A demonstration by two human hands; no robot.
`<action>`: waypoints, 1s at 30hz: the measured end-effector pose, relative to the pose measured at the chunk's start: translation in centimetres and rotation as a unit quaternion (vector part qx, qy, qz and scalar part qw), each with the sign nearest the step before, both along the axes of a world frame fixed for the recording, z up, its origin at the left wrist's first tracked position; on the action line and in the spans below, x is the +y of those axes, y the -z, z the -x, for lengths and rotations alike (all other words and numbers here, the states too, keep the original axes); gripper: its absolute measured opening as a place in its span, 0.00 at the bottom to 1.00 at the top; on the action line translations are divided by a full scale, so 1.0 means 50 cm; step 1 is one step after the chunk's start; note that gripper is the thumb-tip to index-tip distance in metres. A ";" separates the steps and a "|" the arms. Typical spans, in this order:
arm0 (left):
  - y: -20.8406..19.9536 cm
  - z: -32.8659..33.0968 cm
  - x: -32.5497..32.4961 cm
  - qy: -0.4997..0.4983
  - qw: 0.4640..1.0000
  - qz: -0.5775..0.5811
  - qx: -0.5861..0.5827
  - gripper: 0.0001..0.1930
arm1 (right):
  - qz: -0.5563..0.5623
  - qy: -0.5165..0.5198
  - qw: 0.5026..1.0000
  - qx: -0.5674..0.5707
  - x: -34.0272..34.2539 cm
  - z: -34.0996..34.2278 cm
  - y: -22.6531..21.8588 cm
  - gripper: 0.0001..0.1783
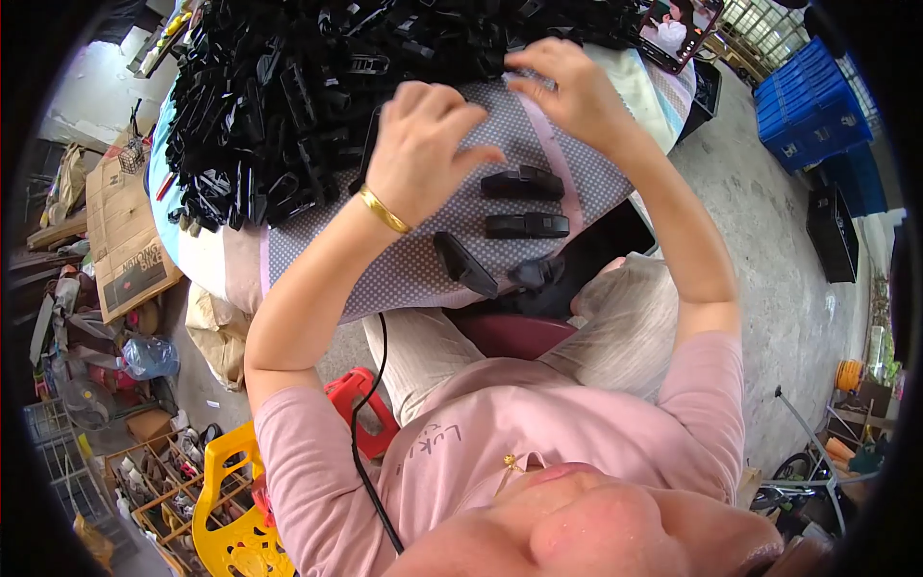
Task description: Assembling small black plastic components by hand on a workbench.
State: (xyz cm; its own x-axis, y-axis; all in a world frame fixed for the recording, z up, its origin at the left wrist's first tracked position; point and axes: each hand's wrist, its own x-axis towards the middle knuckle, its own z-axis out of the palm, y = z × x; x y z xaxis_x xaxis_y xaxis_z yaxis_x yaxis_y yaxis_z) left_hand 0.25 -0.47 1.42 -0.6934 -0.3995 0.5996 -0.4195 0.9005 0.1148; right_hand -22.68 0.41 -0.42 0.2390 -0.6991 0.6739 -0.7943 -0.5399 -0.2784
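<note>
A large heap of black plastic parts covers the far left and middle of a cloth-covered table. Over the heap's near edge is my left hand, slightly blurred, its thumb stretched away from bent fingers; a gold bangle circles that wrist. The fingertips are partly hidden, and nothing shows in the grasp. My right hand hovers by the heap's right edge with fingers and thumb apart, holding nothing visible. Between my forearms lie two short black parts, a longer black piece and another dark part near the table edge.
At the far right of the table stands a phone with a lit screen. Blue crates and a black crate are on the floor to the right. A yellow chair and cardboard are at left. A black cable hangs beside me.
</note>
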 end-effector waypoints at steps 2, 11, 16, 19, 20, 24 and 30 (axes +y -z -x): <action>0.005 -0.009 -0.017 -0.133 0.988 0.071 -0.028 0.17 | 0.047 0.046 0.997 0.047 -0.043 0.010 0.017 0.16; 0.021 -0.007 -0.009 0.029 0.999 -0.021 -0.018 0.15 | -0.048 0.046 0.995 0.076 -0.051 0.020 0.021 0.13; 0.027 -0.005 0.009 0.085 0.992 -0.092 -0.030 0.11 | -0.177 -0.013 0.983 -0.037 -0.008 0.003 -0.006 0.11; 0.015 -0.005 0.011 0.023 0.995 -0.068 -0.075 0.10 | -0.251 -0.067 0.958 -0.121 0.025 0.009 -0.014 0.11; 0.014 -0.004 0.009 0.005 0.989 -0.104 -0.106 0.10 | -0.252 -0.068 0.958 -0.120 0.038 0.002 -0.016 0.11; 0.004 -0.003 -0.005 -0.018 0.974 -0.223 -0.032 0.06 | -0.323 -0.060 0.926 -0.184 0.085 -0.023 -0.040 0.11; 0.017 -0.015 -0.020 -0.014 0.995 -0.102 -0.011 0.07 | -0.261 -0.107 0.959 -0.010 0.094 0.007 -0.024 0.11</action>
State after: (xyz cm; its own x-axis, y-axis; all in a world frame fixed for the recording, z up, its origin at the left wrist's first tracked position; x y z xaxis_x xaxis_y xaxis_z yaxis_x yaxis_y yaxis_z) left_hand 0.98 -1.47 0.59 -0.6924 -0.5305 0.4890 -0.4482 0.8474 0.2848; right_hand -23.04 5.12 0.78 0.4048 -0.8792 0.2514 -0.6731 -0.4725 -0.5689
